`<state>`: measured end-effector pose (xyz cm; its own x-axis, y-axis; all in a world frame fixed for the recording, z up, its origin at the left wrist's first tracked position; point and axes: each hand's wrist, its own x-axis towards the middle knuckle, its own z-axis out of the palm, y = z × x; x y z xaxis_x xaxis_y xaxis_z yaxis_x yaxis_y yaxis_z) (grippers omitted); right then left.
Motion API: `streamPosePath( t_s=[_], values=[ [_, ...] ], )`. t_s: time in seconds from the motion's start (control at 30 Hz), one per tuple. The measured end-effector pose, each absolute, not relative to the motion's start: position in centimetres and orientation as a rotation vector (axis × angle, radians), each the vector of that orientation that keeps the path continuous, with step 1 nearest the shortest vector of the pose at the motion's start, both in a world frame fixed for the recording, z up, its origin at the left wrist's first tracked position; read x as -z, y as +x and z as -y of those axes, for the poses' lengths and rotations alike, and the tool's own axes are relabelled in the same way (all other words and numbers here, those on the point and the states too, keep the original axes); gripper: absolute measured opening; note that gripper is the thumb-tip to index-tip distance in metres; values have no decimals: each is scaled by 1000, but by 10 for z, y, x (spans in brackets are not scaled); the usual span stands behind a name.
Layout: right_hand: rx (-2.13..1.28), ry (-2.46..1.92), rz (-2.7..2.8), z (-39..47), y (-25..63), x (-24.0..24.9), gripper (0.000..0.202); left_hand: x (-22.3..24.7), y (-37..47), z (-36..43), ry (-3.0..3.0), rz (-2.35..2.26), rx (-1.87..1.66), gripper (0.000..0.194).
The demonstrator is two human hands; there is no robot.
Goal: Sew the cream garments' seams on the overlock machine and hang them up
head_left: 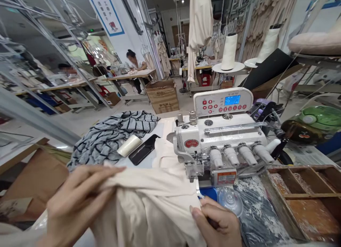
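Cream fabric [160, 197] stretches between my two hands, in front of an overlock sewing machine [226, 137]. My left hand [82, 193] grips its left part, fingers closed over a fold. The right edge is pinched between thumb and fingers of my right hand [217, 218], just below the machine's needle area. More of the cloth reaches back along the left side of the machine head, and the rest hangs down toward me in loose folds. Whether the fabric lies under the presser foot I cannot tell.
Left of the machine lie a black phone [144, 149], a cream thread roll [129, 146] and grey striped cloth [112, 133]. A divided wooden tray [309, 195] sits at right. Thread cones [229, 53] stand behind. A cardboard box [163, 96] and two people at other machines are farther back.
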<state>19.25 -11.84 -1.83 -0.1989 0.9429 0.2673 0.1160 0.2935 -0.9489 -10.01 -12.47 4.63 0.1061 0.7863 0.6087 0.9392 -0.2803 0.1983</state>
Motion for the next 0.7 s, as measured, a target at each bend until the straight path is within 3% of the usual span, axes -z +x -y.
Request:
streamPosePath(
  t_s=[0.1,0.2,0.3,0.53,0.7],
  values=[
    [-750,-1048,1556,129,180,23,46,-69,-74,93,-1978,1426,941,24],
    [-555,-1132,1508,138,163,38,38,-35,-24,89,-2308,1059,1049,26],
    [-627,-1211,1430,141,156,52,22,4,9,96,-2451,847,1197,17],
    [-791,-974,1539,134,171,41,30,-7,17,93,-2551,1219,1523,11],
    [-626,-1070,1588,133,170,42,36,-16,14,94,-2647,1487,1581,16]
  ],
)
